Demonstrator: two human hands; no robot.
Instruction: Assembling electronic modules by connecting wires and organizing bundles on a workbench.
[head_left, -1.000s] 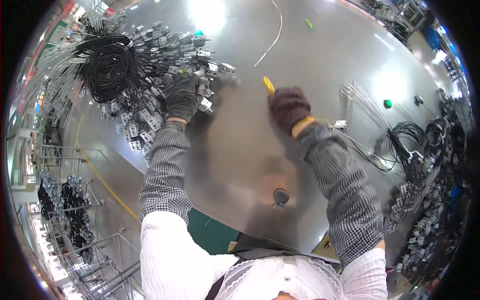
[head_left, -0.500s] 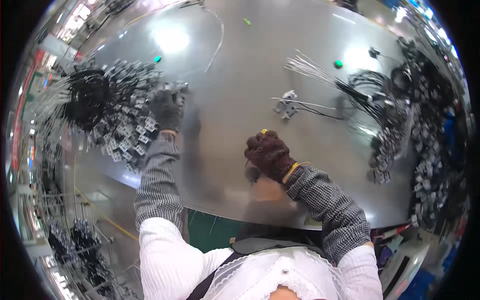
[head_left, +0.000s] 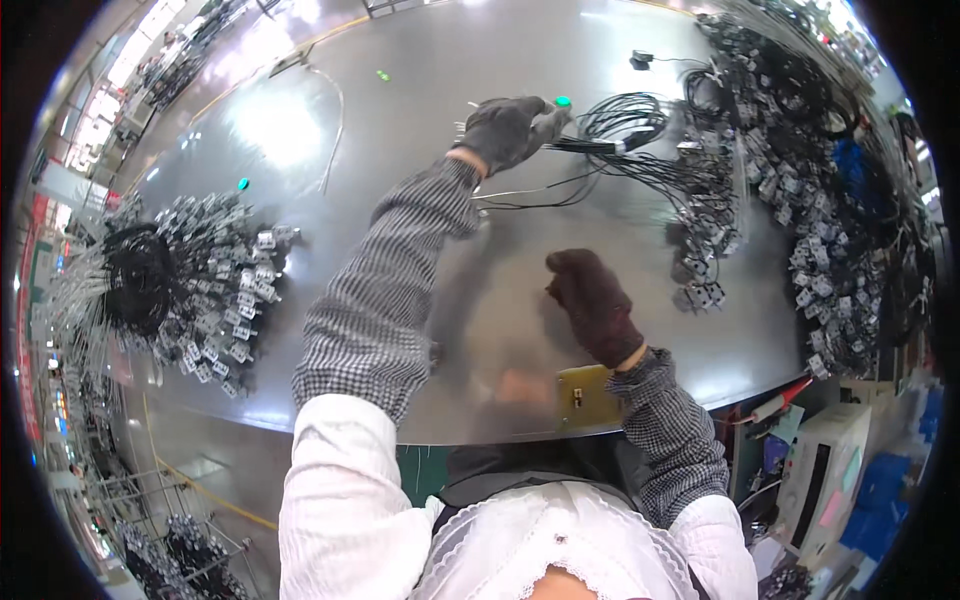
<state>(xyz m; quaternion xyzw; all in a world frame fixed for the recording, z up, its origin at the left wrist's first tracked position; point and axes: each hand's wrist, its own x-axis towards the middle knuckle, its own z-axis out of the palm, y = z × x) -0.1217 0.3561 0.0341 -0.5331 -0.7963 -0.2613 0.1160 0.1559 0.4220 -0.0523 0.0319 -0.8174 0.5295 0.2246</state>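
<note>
My left hand (head_left: 508,132), in a dark grey glove, is closed around a bundle of black cables (head_left: 622,118) at the back middle of the metal table. Pale wire ends stick out past its left side. Beside its fingertips lies a round green piece (head_left: 563,102). Thin loose wires (head_left: 545,200) run below the bundle, partly hidden by my left sleeve. My right hand (head_left: 595,308), in a dark maroon glove, is held over the table nearer to me with its fingers drawn together; whatever they hold, if anything, is hidden.
A heap of cables with small grey metal connectors (head_left: 225,320) lies at left. More connectors (head_left: 700,190) and black cables pile up at right. A yellow plate (head_left: 585,398) sits at the near edge. Another green piece (head_left: 243,184) and a pale wire (head_left: 340,125) lie farther back.
My left hand has left the connector heap at left and moved right onto the cable bundle. The right hand has shifted slightly right, and the view has turned toward the right.
</note>
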